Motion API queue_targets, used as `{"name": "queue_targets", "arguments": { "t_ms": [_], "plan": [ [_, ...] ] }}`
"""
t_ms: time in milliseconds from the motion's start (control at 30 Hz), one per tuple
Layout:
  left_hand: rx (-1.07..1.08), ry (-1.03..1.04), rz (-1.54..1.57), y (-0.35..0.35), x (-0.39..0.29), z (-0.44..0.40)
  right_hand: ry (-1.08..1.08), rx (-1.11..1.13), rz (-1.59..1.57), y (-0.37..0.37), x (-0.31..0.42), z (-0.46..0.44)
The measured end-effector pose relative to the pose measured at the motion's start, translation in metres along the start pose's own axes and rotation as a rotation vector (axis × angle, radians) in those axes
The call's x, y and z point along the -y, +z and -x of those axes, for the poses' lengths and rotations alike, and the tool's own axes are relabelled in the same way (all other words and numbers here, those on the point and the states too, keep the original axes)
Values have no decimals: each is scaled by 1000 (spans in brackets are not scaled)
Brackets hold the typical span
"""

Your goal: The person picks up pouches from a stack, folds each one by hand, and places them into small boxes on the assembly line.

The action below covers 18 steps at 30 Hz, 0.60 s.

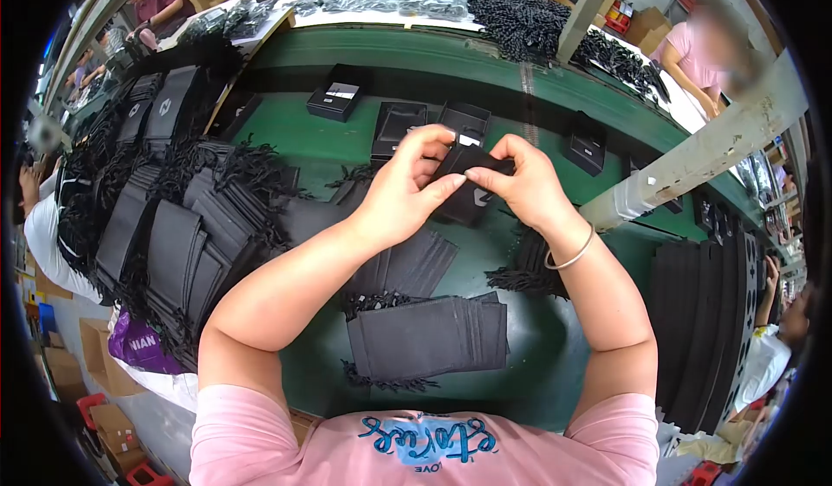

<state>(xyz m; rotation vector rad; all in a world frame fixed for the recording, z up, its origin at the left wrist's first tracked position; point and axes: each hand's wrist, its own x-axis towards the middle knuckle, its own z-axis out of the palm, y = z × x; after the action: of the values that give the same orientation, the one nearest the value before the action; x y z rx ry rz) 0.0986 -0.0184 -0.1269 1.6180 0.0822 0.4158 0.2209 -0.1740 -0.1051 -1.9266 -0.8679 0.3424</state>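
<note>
My left hand (407, 184) and my right hand (530, 184) are raised over the green surface, thumbs almost meeting. Between them they pinch the upper edge of a black pouch (468, 204) with a pale logo on its front. Both hands have their fingers closed on it, and part of the pouch is hidden behind them. Just beyond my fingers stand an open black box (466, 120) and another open black box (399, 124). Below the hands, a fanned stack of flat black pouches (425, 334) with tasselled cords lies nearest my body.
Large piles of black pouches (178, 252) fill the left side. A closed black box (335, 100) and another box (586, 150) sit on the green conveyor (286, 126). Black foam sheets (693, 321) stand at right, near a slanted metal post (650, 191). A co-worker (693, 57) sits across.
</note>
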Motion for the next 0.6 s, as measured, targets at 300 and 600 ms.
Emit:
{"name": "queue_targets", "arguments": {
  "t_ms": [300, 600],
  "plan": [
    [43, 23, -354, 2, -4, -72, -49, 7, 163, -36, 16, -26],
    [46, 90, -279, 17, 67, -169, -213, -357, 494, -34, -57, -81]
  ]
}}
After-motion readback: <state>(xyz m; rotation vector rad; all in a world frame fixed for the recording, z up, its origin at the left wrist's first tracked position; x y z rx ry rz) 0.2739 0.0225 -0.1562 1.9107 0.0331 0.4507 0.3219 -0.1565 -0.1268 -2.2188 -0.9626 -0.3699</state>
